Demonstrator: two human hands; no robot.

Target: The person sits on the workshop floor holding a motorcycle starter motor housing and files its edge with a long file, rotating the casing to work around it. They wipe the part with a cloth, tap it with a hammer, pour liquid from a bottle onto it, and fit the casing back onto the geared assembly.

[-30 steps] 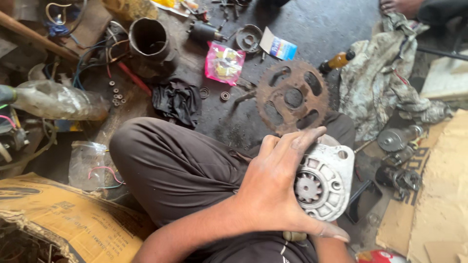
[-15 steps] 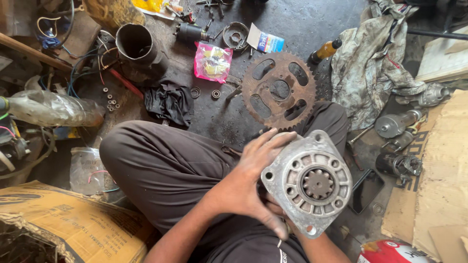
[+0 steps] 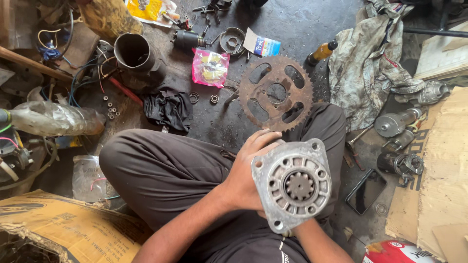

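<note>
On the left a clear plastic bottle lies on the cluttered floor. Over the lap, the left hand clasps the side of a grey cast-metal starter motor housing with a small toothed pinion, seemingly turning it for inspection. The right hand is hidden beneath it, so its grip cannot be told; a rusty round sprocket lies beyond.

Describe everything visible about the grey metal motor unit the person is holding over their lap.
The motor unit is a dull grey cast-metal part, worn and grimy, with a roughly square end plate that has rounded corners and bolt holes. Its face points up at the camera, showing a round ribbed recess with a small toothed pinion at the centre. It is held above the crossed legs in dark trousers. The left hand grips its left edge, fingers curled over the top corner. The right forearm passes beneath it; that hand is hidden.
</note>
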